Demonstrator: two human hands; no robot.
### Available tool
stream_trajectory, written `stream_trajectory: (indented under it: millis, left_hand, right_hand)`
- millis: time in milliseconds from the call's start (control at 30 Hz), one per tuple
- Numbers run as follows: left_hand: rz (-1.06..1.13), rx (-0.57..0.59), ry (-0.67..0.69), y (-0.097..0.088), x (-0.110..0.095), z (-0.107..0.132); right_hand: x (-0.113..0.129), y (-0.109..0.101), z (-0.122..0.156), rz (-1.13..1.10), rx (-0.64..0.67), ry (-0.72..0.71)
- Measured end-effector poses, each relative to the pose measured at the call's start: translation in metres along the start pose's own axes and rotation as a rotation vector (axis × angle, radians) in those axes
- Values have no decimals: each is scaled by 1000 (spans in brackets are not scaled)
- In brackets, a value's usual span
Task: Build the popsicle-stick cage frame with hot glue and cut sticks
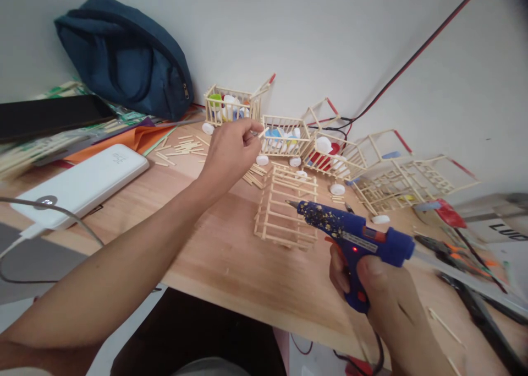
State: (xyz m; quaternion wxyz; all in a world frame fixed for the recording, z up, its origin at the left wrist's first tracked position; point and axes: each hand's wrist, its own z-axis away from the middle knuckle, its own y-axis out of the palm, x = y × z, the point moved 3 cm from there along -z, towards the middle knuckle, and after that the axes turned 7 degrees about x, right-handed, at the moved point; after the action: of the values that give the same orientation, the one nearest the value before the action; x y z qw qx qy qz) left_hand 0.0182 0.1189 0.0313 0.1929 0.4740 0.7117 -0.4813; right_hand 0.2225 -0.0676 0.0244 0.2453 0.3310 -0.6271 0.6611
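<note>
My right hand point(383, 288) grips a blue hot glue gun point(355, 233) whose nozzle points left toward an unfinished stick cage point(284, 205) lying on the wooden table point(214, 255). My left hand point(233, 150) reaches forward over the table, fingers pinched on a thin wooden stick point(260, 135), just in front of a small stick cart point(284, 136). A loose pile of sticks point(253, 175) lies below that hand.
Several finished stick carts with white cap wheels line the wall, one point(231, 106) at the back, others point(396, 172) to the right. A dark blue bag point(124, 56) leans in the corner. A white power bank point(82, 180) with cable lies left. Pliers point(454, 252) lie right.
</note>
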Motion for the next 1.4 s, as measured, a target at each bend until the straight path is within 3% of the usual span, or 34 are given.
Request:
stream_trajectory:
  millis: [567, 900, 1400]
  left_hand:
    - [-13, 3, -9, -1, -1, 0]
    - [-30, -3, -6, -1, 1, -1]
    - [-14, -3, -8, 0, 1, -1]
  right_hand:
    - [-3, 4, -4, -24, 38, -11]
    - [-1, 1, -3, 111, 27, -51]
    - [-1, 1, -1, 119, 20, -27]
